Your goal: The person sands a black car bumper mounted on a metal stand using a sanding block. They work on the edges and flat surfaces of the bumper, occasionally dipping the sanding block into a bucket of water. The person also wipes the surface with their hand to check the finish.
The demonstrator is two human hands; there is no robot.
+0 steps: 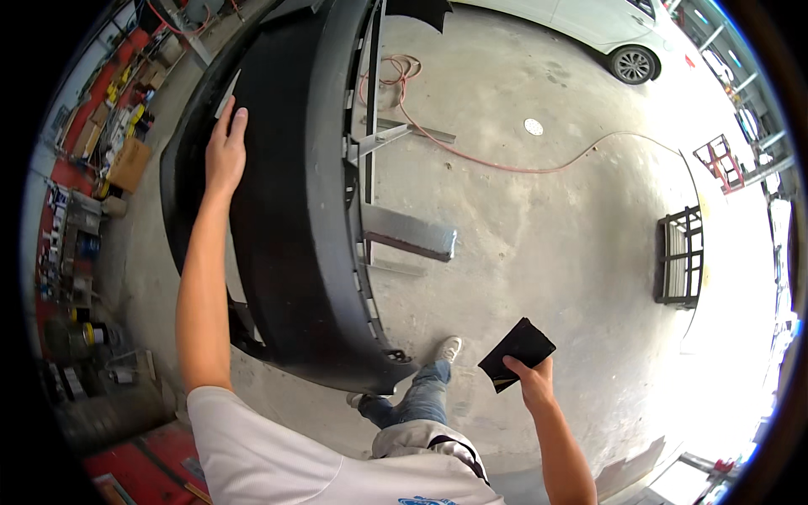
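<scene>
A large black bumper cover [278, 168] rests on a metal stand [369, 181] to my left, its long side running away from me. My left hand [225, 156] lies on its outer face near the far left edge, fingers stretched out, beside a pale slit-like opening. In my right hand [534, 379] is a flat black sheet [519, 347], pinched between thumb and fingers and held out over the floor to the right. Its surface texture is too small to make out. The fingers behind the sheet are hidden.
A red hose [505, 168] snakes across the concrete floor beyond the stand. One stand arm [412, 233] juts out to the right. A white car [581, 25] is parked at the back, and a black slatted frame [680, 257] stands at right. Cluttered shelves [84, 151] line the left.
</scene>
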